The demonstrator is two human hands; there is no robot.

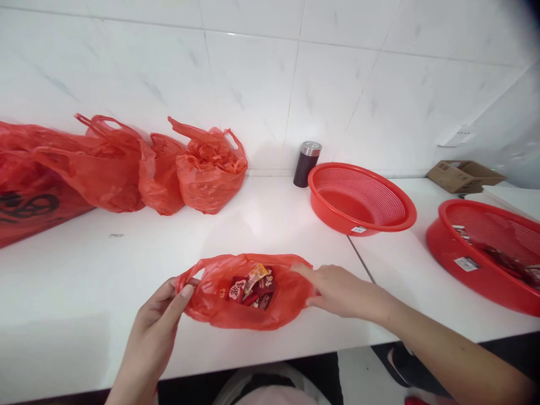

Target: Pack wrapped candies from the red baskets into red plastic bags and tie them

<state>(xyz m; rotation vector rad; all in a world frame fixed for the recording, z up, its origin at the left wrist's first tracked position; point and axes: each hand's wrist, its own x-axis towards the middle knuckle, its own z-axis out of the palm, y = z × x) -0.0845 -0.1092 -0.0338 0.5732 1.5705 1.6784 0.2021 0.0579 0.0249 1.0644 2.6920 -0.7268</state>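
A red plastic bag point(211, 306) rests on the white table near its front edge, its mouth spread wide toward me. Several small wrapped snacks point(257, 287), mostly dark red with one yellow and white, lie at its bottom. My left hand point(162, 315) pinches the handle at the bag's left end between thumb and fingers. At the right end, my right hand point(337, 289) grips the bag's rim, with some fingers hidden inside the plastic.
Filled red plastic bags point(211, 180) stand along the wall at the back left. A dark flask point(306, 166) is beside a red mesh basket point(358, 228). Another red basket point(451, 267) at right holds wrapped packets. A cardboard box point(453, 177) sits behind it.
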